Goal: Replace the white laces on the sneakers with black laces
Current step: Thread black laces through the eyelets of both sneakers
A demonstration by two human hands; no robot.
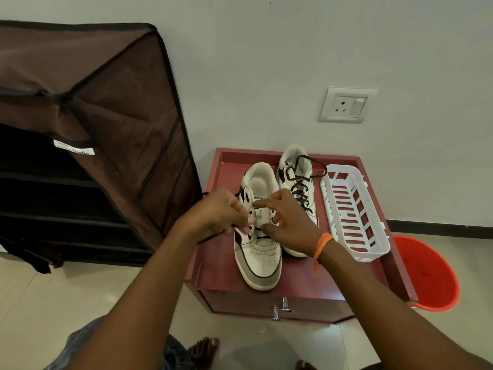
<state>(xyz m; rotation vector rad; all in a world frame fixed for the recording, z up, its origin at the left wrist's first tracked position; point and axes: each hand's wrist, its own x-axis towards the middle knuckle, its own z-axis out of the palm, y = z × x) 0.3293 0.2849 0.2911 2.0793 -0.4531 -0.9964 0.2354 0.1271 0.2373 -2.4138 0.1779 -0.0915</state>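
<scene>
Two white sneakers stand on a low red cabinet [216,263]. The near sneaker [262,263] has a black lace [262,237] through its lower eyelets only. My left hand [216,212] pinches that lace at the sneaker's left eyelets, and a strand of it trails off to the left. On the right side of the sneaker's tongue rests my right hand [288,222], fingers curled, forefinger pointing left across the eyelets. The far sneaker [296,166] is laced in black [301,188], with a loose loop at its collar. No white laces are in view.
A white slotted plastic basket [354,212] lies on the cabinet's right side. An orange bucket [424,273] stands on the floor to the right. A brown fabric shoe rack [80,129] is at the left. The wall with a socket [345,105] is close behind.
</scene>
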